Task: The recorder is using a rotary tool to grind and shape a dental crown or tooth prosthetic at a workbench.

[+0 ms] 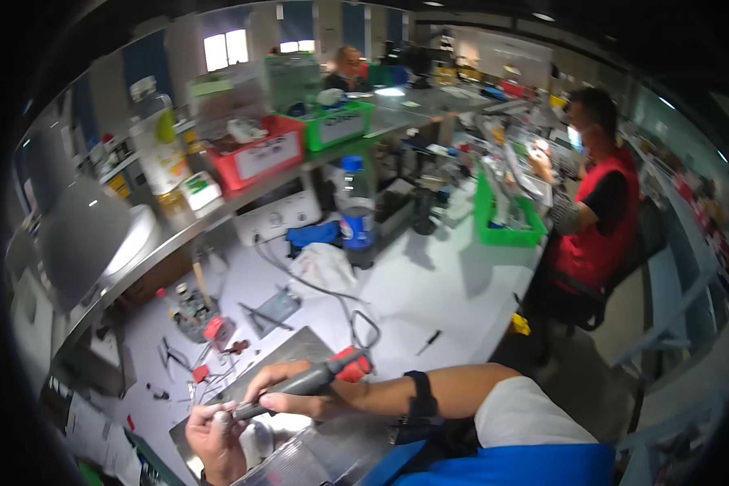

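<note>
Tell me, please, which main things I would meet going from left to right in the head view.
Grey lamp, left hand, grey handheld tool, thin black stick, green bin, person in red vest.

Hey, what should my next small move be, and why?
I'd probably steady your left hand before moving the grey handheld tool: your right hand grips it with its front end angled close to the left one, and anything pinched there is too blurred to make out.
</note>
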The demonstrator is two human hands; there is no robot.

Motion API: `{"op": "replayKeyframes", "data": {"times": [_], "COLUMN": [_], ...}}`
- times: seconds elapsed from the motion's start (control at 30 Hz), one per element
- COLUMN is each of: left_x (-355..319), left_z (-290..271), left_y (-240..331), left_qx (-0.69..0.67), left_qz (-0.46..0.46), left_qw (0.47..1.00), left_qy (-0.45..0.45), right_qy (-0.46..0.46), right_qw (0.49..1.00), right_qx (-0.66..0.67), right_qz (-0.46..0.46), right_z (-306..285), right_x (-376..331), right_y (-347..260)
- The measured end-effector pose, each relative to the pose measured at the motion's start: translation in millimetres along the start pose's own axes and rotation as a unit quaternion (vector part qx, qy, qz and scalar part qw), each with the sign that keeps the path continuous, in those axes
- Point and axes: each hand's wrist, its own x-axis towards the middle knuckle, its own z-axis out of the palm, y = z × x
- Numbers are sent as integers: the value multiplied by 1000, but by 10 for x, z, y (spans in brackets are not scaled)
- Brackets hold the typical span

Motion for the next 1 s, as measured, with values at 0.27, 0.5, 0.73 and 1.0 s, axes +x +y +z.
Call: {"op": "replayKeyframes", "data": {"times": [0.27, 0.5, 0.73, 1.0], "left_x": [6, -48, 26, 28], "left_z": [314, 259, 247, 239], "left_y": [56, 105, 26, 16], "left_qx": [-45, -53, -91, -81], "left_qz": [-51, -18, -18, -4], "left_qw": [998, 998, 995, 995], "left_qy": [16, -6, -37, -62], "right_qy": [74, 93, 156, 186], "right_qw": [996, 995, 987, 749], "right_qx": [-18, 13, 25, 560], "right_qz": [43, -10, 14, 302], "right_z": [-122, -79, -290, -1031], "right_x": [-178, -125, -160, -359], "right_y": [-6, 198, 435, 806]}}
